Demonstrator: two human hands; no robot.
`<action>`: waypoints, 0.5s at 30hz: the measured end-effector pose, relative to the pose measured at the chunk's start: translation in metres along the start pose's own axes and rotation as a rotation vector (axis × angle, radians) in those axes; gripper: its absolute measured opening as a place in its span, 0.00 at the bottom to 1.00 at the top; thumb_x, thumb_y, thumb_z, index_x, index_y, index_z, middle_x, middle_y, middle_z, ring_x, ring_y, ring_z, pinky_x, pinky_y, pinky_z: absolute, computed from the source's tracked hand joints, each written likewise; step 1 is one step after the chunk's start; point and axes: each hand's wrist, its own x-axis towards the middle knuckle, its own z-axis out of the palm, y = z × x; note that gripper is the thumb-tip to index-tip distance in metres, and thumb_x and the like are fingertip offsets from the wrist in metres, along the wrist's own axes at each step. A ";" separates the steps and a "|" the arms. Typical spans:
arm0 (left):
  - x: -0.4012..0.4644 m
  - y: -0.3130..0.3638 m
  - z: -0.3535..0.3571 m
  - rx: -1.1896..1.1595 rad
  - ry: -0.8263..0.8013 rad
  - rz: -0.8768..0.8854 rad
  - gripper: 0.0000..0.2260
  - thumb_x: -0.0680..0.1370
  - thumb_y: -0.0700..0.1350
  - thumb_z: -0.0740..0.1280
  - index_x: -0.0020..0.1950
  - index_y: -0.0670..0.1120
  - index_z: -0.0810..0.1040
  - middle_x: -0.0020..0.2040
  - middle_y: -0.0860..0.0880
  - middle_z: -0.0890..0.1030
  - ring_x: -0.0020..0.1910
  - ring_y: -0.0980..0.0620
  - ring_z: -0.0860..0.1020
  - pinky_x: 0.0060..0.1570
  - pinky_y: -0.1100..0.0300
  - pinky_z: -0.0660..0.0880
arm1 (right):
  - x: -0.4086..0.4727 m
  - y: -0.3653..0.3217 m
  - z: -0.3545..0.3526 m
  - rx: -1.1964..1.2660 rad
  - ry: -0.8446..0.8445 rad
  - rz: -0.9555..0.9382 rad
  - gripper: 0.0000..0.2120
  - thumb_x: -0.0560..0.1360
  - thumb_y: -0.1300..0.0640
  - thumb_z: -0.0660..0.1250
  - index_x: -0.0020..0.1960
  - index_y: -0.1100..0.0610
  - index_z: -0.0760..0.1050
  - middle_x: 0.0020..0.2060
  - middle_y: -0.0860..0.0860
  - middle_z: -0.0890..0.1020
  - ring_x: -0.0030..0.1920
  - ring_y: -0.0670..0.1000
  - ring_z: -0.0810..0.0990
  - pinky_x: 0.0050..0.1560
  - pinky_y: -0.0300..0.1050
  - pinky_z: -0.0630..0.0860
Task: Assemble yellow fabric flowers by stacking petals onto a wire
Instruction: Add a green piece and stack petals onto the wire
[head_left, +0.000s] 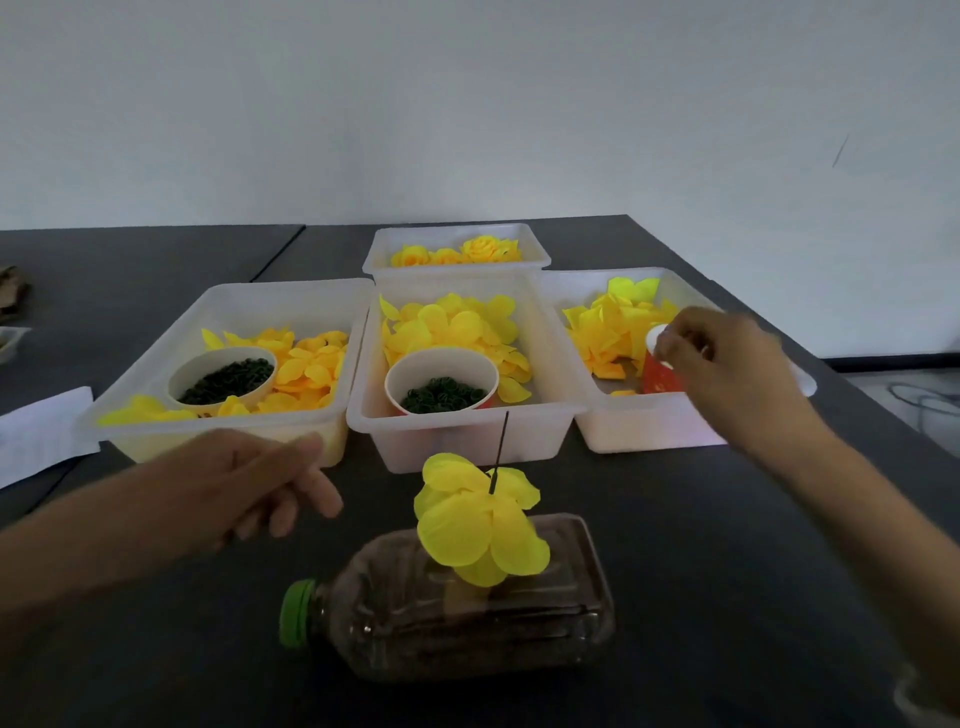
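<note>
A thin dark wire (500, 451) stands up from a clear bottle (467, 603) lying on its side, with yellow fabric petals (480, 519) stacked on it. My left hand (260, 478) hovers left of the wire, fingers loosely curled, holding nothing. My right hand (727, 358) reaches over the right tray (649, 421), fingers bunched above a red paper cup (660, 374); motion blur hides whether it pinches anything. Loose yellow petals (613, 327) fill that tray.
The middle tray (457, 431) holds petals and a cup of green rings (441, 392). The left tray (223, 410) holds petals and a bowl of green rings (223, 379). A back tray (457, 265) holds finished yellow flowers. White paper (41, 431) lies at the left.
</note>
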 end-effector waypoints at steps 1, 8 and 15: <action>0.004 0.001 -0.009 -0.045 0.048 0.019 0.41 0.52 0.85 0.60 0.44 0.54 0.86 0.29 0.52 0.78 0.23 0.59 0.71 0.22 0.64 0.68 | 0.019 0.004 -0.004 -0.043 0.054 -0.009 0.10 0.77 0.60 0.61 0.38 0.55 0.77 0.32 0.50 0.78 0.35 0.44 0.75 0.35 0.35 0.68; 0.036 0.024 -0.014 -0.210 0.059 0.111 0.33 0.56 0.77 0.69 0.45 0.52 0.86 0.29 0.51 0.76 0.23 0.58 0.71 0.21 0.65 0.67 | 0.130 0.044 0.047 -0.565 -0.321 -0.102 0.13 0.76 0.59 0.64 0.59 0.53 0.77 0.56 0.56 0.79 0.58 0.58 0.75 0.58 0.48 0.72; 0.050 0.027 0.002 -0.189 0.045 0.197 0.20 0.67 0.64 0.59 0.42 0.55 0.86 0.29 0.53 0.77 0.26 0.59 0.72 0.24 0.67 0.68 | 0.172 0.077 0.111 -0.782 -0.412 -0.008 0.28 0.75 0.43 0.67 0.71 0.51 0.66 0.67 0.58 0.70 0.70 0.62 0.61 0.67 0.56 0.59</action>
